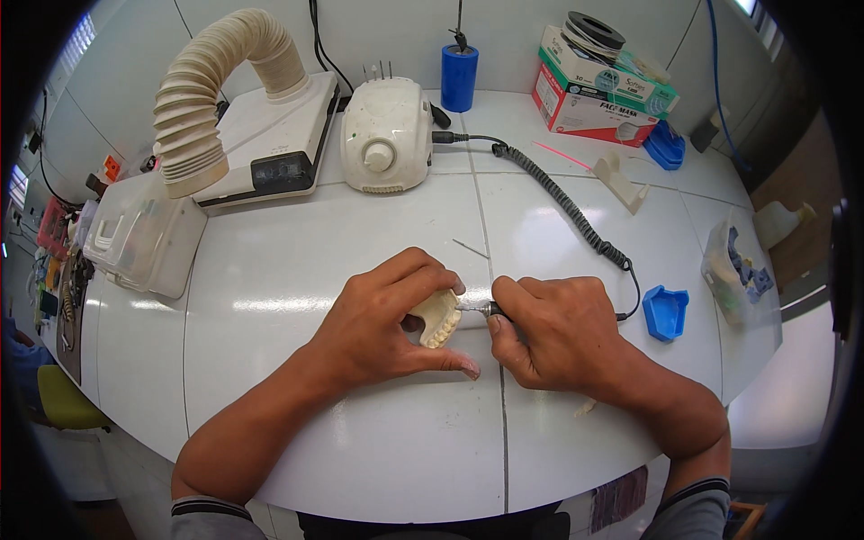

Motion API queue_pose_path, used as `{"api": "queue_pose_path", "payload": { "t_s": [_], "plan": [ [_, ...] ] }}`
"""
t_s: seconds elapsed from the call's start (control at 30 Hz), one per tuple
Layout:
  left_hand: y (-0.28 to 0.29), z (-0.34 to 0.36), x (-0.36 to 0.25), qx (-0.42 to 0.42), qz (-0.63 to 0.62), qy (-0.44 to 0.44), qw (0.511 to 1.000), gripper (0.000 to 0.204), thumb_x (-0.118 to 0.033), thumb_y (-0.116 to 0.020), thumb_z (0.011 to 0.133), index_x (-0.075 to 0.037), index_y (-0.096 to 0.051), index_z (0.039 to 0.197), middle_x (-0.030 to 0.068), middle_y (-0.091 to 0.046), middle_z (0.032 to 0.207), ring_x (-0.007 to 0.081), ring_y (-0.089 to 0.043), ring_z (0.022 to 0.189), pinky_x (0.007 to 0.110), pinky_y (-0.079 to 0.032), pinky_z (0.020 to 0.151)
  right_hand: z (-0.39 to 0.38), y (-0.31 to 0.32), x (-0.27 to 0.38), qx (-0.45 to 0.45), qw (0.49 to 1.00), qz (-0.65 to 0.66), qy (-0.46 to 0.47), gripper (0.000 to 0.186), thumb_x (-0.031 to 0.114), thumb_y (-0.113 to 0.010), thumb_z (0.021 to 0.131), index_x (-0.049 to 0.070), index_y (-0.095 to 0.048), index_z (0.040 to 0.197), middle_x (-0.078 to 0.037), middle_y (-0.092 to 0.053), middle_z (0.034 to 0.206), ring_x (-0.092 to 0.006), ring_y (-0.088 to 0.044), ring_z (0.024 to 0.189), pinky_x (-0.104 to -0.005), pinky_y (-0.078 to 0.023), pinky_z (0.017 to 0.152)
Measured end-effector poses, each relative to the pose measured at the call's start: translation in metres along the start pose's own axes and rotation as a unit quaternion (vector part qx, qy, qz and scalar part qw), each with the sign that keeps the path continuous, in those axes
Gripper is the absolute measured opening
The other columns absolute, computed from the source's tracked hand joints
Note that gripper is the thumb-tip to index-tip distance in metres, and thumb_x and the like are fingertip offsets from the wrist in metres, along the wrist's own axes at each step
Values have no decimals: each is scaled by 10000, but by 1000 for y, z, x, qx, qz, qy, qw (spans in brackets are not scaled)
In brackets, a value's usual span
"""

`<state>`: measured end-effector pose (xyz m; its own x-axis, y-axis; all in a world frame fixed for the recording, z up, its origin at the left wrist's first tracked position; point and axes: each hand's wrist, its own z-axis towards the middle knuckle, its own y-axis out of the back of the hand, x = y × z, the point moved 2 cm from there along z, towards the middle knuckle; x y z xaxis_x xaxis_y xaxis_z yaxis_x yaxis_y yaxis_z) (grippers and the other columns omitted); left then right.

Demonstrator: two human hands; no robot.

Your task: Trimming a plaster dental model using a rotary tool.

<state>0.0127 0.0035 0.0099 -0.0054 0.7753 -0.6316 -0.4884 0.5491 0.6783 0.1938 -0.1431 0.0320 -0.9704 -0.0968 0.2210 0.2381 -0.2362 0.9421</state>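
My left hand (387,324) grips a cream dental model (436,322) with a curved row of teeth, fingers over its top and thumb out below. My right hand (558,333) is wrapped round a rotary handpiece (492,309), its metal tip at the model's right edge. A coiled grey cord (562,202) runs from the white control unit (382,144) at the back, with a thin lead down to the handpiece. A thin metal bit (471,247) lies on the white tiled worktop (297,432) above my hands. A blue tray (665,313) sits right of my right hand.
A hose (193,117) arches over a white machine (270,144) at back left, beside a plastic case (144,243). A blue canister (459,76), stacked boxes (594,106), a cream stand (618,180) and another blue tray (664,144) stand behind. A clear container (733,270) is at right.
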Motion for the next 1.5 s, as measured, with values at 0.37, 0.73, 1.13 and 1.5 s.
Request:
{"api": "queue_pose_path", "payload": {
  "t_s": [0.37, 0.73, 1.13, 1.5],
  "plan": [
    [-1, 0, 1, 6, -4, 7, 1000, 821, -559, -1058, 570, -49, -746, 1133, 93, -718, 1106, 264, -758, 1003, 382, -645, 857, 0, -1, -1, -2, 1000, 3, 3, 212, 267, -665, 970, 80, -630, 877, -68, -623, 600, -279, -561, 423, -435, -418, 423],
    [-1, 0, 0, -1, -5, 0, 1000, 817, -554, -1059, 569, -44, -744, 1124, 93, -723, 1093, 262, -760, 986, 378, -646, 838, 0, 0, -1, 0, 1000, 3, 2, 202, 265, -663, 964, 84, -637, 879, -64, -622, 594, -269, -553, 416, -431, -415, 421],
    [0, 0, 0, -10, -11, 5, 1000, 807, -549, -1063, 568, -56, -744, 1123, 78, -718, 1094, 246, -752, 972, 369, -634, 832, 0, 0, -1, -11, 1000, 8, 0, 206, 261, -660, 959, 78, -625, 872, -65, -617, 587, -269, -527, 408, -436, -402, 424],
    [-1, 0, 0, -9, -13, -1, 1000, 810, -546, -1062, 565, -54, -748, 1127, 79, -715, 1088, 245, -753, 971, 372, -641, 819, 0, 1, -1, 3, 1000, 10, -4, 197, 258, -667, 958, 87, -630, 867, -63, -618, 591, -273, -540, 413, -435, -409, 421]
  ]
}}
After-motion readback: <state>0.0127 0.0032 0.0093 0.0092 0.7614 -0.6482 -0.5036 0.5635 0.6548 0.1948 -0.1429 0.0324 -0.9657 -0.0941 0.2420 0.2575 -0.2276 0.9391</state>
